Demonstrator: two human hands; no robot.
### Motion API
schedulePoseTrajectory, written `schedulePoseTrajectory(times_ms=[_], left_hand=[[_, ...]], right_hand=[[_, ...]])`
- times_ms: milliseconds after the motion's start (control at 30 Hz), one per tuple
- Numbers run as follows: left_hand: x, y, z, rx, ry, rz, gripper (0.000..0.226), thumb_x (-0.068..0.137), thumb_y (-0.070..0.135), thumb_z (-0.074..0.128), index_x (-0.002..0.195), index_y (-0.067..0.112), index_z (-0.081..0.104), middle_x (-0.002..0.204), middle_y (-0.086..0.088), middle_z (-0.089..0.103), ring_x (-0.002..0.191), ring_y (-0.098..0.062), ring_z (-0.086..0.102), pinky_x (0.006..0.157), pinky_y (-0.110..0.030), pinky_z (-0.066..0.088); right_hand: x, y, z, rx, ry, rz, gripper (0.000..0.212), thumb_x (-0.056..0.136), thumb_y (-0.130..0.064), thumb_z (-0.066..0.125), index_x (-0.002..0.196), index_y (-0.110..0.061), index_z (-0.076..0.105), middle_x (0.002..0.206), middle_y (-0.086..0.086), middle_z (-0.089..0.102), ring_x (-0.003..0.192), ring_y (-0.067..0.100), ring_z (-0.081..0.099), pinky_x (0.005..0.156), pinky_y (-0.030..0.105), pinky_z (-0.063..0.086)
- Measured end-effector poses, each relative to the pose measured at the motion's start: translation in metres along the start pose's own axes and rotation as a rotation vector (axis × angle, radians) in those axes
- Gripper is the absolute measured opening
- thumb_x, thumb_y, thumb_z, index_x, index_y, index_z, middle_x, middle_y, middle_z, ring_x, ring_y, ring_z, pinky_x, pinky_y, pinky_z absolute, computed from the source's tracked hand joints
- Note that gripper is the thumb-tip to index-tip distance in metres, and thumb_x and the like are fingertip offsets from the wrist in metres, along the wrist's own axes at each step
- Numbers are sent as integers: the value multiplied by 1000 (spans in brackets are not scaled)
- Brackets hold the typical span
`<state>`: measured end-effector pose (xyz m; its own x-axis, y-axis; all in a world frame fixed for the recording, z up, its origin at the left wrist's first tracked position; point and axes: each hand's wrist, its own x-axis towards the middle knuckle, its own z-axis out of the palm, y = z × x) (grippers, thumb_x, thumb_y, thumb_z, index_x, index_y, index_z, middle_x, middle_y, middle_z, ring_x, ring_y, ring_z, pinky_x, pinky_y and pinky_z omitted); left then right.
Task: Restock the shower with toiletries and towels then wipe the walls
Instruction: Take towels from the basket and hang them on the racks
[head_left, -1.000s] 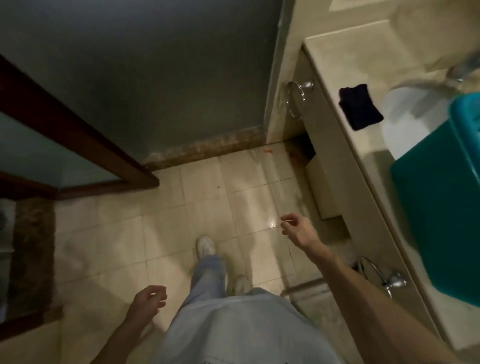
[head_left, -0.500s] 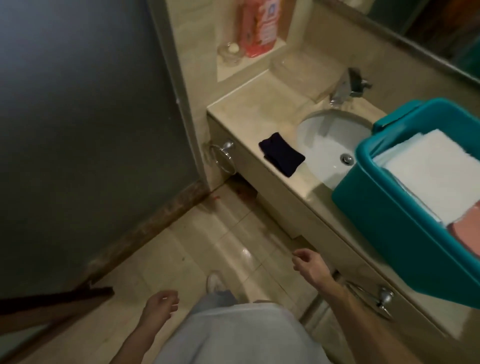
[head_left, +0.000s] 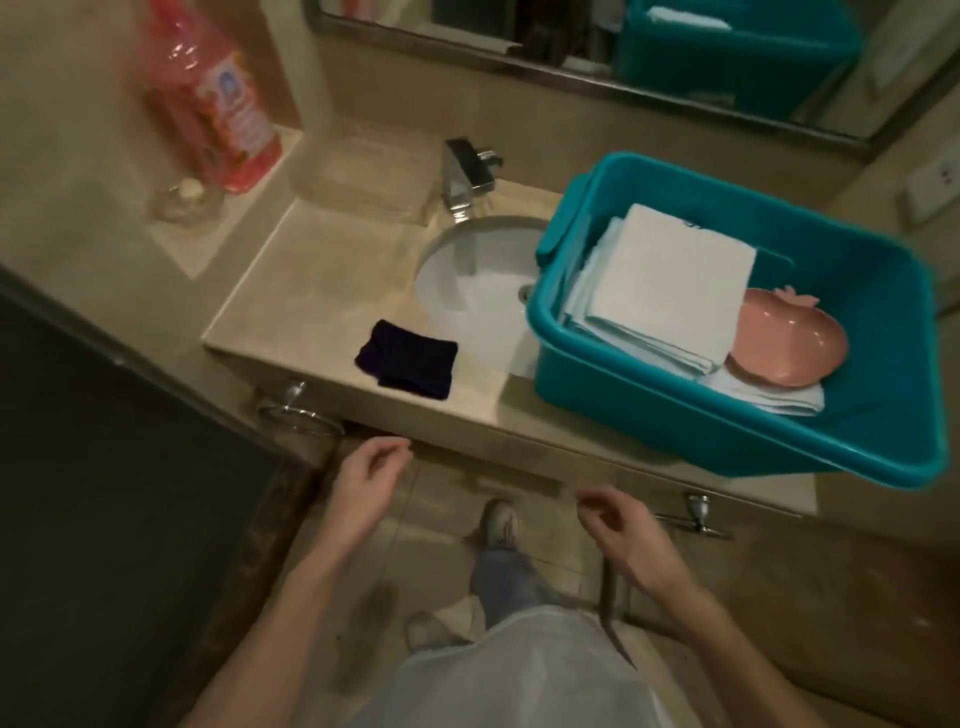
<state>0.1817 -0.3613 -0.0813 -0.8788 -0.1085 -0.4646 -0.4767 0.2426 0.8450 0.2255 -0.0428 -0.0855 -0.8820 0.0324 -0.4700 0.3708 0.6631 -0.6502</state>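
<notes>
I'm looking down at a beige stone vanity counter (head_left: 322, 291) that runs across the middle of the frame, with a white undermount sink (head_left: 467, 296) set into it and a chrome faucet (head_left: 465, 174) behind the bowl. A mirror (head_left: 519, 31) lines the top edge.

On the right side of the counter sits a teal plastic tub (head_left: 727, 415), partly overhanging the sink and the counter's front edge. Inside it I see a stack of folded white towels (head_left: 675, 280), squared off and neat. A pink, fruit-shaped dish (head_left: 784, 343) lies on another folded white piece at the stack's lower right corner.

A small dark navy cloth (head_left: 408, 366), folded, lies flat near the front of the counter, just left of the sink. In the upper left, on a raised ledge, stands a pink bottle (head_left: 213, 104) with a white label, blurred, and a small clear glass holder (head_left: 187, 200) just in front of it.

Two chrome towel rings hang under the counter's front, one at left (head_left: 298, 415) and one at right (head_left: 696, 514).

My left hand (head_left: 366, 483) hovers below the counter edge at centre frame, fingers loosely curled and holding nothing. My right hand (head_left: 623, 535) is lower and to the right of it, fingers likewise relaxed and curled, also empty. Both are apart from the tub and the cloth.
</notes>
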Motion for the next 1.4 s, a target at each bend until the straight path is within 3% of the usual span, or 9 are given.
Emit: schedulePoseTrajectory(times_ms=[100, 267, 367, 433, 600, 867, 1067, 1200, 1400], left_hand=[[26, 66, 28, 47, -15, 211, 19, 100, 27, 60, 117, 28, 68, 110, 10, 71, 106, -4, 65, 93, -26, 52], [43, 171, 76, 38, 45, 450, 18, 100, 28, 59, 115, 30, 67, 114, 15, 67, 106, 5, 62, 84, -5, 47], [60, 218, 101, 50, -20, 573, 19, 99, 27, 61, 117, 27, 66, 116, 13, 66, 111, 0, 61, 91, -19, 53], [83, 237, 123, 107, -78, 594, 19, 97, 29, 61, 117, 30, 64, 117, 15, 65, 113, -2, 61, 96, -28, 53], [141, 260, 193, 319, -227, 460, 45, 89, 44, 61, 130, 29, 50, 135, 11, 56, 127, -6, 53, 110, -38, 44], [187, 275, 247, 410, -262, 175, 57, 93, 33, 61, 142, 18, 36, 133, 1, 55, 115, -18, 58, 102, -43, 50], [200, 282, 261, 407, -231, 138, 49, 91, 39, 59, 133, 18, 45, 122, 3, 54, 106, -15, 58, 94, -38, 51], [206, 285, 267, 329, -219, 11, 59, 77, 53, 60, 126, 23, 51, 121, 1, 59, 103, -18, 63, 91, -43, 55], [204, 292, 266, 225, -206, -50, 35, 88, 30, 61, 119, 19, 50, 108, 0, 63, 92, -19, 65, 68, -32, 49]], right_hand=[[1, -48, -43, 88, 122, -156, 21, 97, -27, 64, 116, -33, 67, 105, -21, 70, 98, -5, 65, 85, 12, 51], [6, -102, -112, 327, 329, -264, 19, 95, -15, 65, 108, -28, 71, 95, -9, 76, 77, 12, 74, 73, 32, 60], [37, -105, -152, 344, 471, -240, 20, 97, -18, 62, 103, -36, 68, 93, -11, 75, 72, 14, 73, 62, 32, 57], [73, -90, -178, 262, 534, -187, 20, 95, -24, 62, 107, -40, 65, 101, -17, 71, 84, 10, 71, 73, 36, 59], [148, -58, -228, 53, 528, 87, 50, 89, -36, 62, 136, -20, 52, 119, 2, 64, 119, 24, 58, 99, 43, 49], [199, -54, -259, 182, 395, 234, 42, 92, -32, 60, 127, -17, 42, 107, 1, 61, 87, 11, 53, 78, 32, 34], [219, -42, -263, 469, 386, 261, 38, 73, -40, 68, 107, -25, 60, 98, -6, 72, 88, 19, 71, 77, 47, 61], [214, -38, -260, 754, 443, 220, 34, 70, -28, 74, 103, -19, 66, 94, 0, 75, 87, 23, 75, 79, 55, 60], [205, -52, -252, 825, 592, 172, 23, 72, -20, 71, 92, -22, 60, 89, 2, 70, 88, 39, 70, 70, 64, 56]])
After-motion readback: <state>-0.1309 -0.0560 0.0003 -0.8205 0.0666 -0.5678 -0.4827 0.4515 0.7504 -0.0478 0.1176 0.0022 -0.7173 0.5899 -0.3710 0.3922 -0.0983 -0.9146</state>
